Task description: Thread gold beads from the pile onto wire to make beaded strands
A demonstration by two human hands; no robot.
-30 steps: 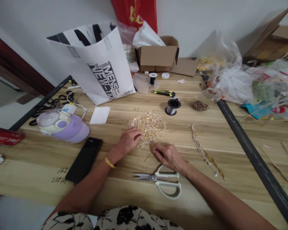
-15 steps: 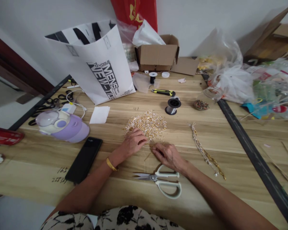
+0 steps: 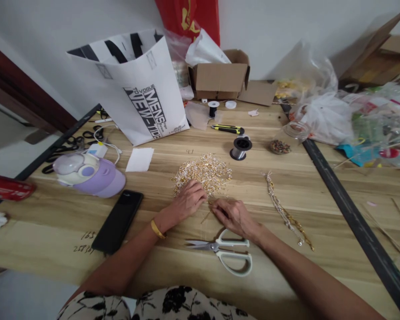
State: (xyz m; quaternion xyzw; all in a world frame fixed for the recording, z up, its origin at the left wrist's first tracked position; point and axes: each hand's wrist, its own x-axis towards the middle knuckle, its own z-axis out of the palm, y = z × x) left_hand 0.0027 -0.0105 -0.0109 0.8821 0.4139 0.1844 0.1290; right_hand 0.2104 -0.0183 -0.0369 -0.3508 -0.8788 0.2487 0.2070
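- A pile of small gold and clear pieces [image 3: 208,171] is lying loose on the wooden worktop [image 3: 273,275], and everything else is taking its place from this pile.
- The left hand [image 3: 189,199] is resting on the pile's near edge, palm down, fingers bending toward the right hand; its grip is hiding its inner side, so I cannot tell whether anything is in it.
- The right hand [image 3: 232,216] is lying just nearer than the pile, thumb and fingers curling in close; it is perhaps pinching something tiny and golden, but the view is too coarse to tell whether its grip is holding it.
- A thin gold strand [image 3: 206,218] is lying nearer than the pile, by the right fingertips.
- A gold bracelet [image 3: 157,230] is circling the left wrist, to the near left of the pile.
- Pale-handled scissors [image 3: 214,247] are lying nearer than the pile, their blades pointing left.
- Silver and gold chains [image 3: 277,203] are stretching out to the right of the pile.
- A black spool of silvery wire [image 3: 239,153] is standing beyond the pile to its right, and a yellow-and-black cutter [image 3: 227,129] is lying farther beyond.
- A dark phone [image 3: 118,221] is lying left of the pile, toward the person.
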